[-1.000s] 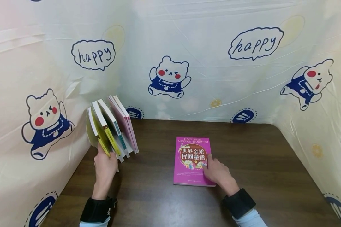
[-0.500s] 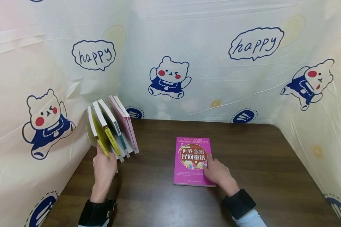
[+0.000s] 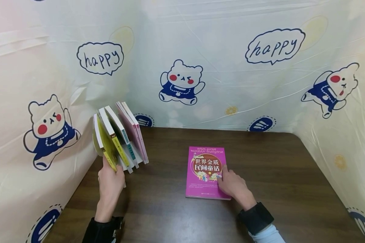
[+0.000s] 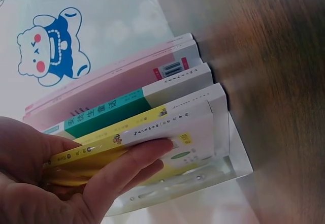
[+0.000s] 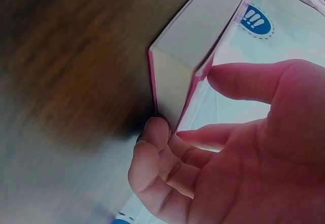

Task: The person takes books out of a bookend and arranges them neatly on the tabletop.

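On the left of the head view, my left hand (image 3: 111, 182) grips the lower spine of a yellow-and-white book (image 3: 110, 158), outermost in a leaning row. In the left wrist view, thumb and fingers lie on either side of its spine (image 4: 86, 150). Next to it stand another yellow-spined book (image 3: 120, 148), a teal-spined book (image 3: 129, 152) and pale pink books (image 3: 137, 135). My right hand (image 3: 234, 185) holds the right side of a magenta book (image 3: 205, 172) lying flat, cover up. In the right wrist view, several fingers curl at its page edge (image 5: 175, 82).
Under the row, a pale stand (image 4: 238, 155) partly shows in the left wrist view. The dark wooden table (image 3: 161, 209) meets a cartoon-printed sheet (image 3: 225, 87) at the back and both sides. The magenta book lies right of the row.
My left hand has drawn back slightly toward the near edge, and the yellow-and-white book has slid a little out of the row with it. The right hand and magenta book have stayed still.
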`<action>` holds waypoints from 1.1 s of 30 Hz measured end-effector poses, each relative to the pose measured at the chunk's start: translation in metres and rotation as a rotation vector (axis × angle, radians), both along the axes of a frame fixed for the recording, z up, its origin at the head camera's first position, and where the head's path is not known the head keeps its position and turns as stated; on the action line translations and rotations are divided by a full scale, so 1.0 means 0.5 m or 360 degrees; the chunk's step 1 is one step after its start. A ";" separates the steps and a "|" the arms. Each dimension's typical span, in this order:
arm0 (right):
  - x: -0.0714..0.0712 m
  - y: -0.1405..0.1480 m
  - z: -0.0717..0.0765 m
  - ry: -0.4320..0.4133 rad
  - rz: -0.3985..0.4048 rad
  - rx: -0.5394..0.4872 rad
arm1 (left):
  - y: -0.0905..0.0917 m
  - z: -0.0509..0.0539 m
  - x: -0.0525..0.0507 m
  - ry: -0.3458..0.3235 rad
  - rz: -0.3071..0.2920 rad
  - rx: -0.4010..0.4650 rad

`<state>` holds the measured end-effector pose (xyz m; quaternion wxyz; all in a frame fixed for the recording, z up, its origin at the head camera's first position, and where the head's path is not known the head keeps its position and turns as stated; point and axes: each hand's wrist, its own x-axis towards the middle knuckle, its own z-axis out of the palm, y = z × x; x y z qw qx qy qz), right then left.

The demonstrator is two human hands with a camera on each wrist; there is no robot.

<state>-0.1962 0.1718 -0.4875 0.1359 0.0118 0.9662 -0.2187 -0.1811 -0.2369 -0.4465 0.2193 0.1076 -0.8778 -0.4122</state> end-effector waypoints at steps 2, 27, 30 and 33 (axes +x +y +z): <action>0.001 0.000 -0.001 -0.0003 -0.0006 -0.0003 | 0.002 0.002 0.005 0.0001 -0.0004 -0.0007; 0.003 -0.002 -0.002 -0.0008 0.0000 -0.0016 | 0.023 0.036 0.062 -0.0018 0.0004 -0.0010; 0.003 -0.001 -0.001 -0.0008 -0.0003 -0.0023 | 0.026 0.038 0.068 -0.0037 -0.0018 0.0011; 0.003 0.000 0.002 -0.0003 0.0002 -0.0021 | 0.030 0.040 0.073 -0.0044 -0.0030 0.0011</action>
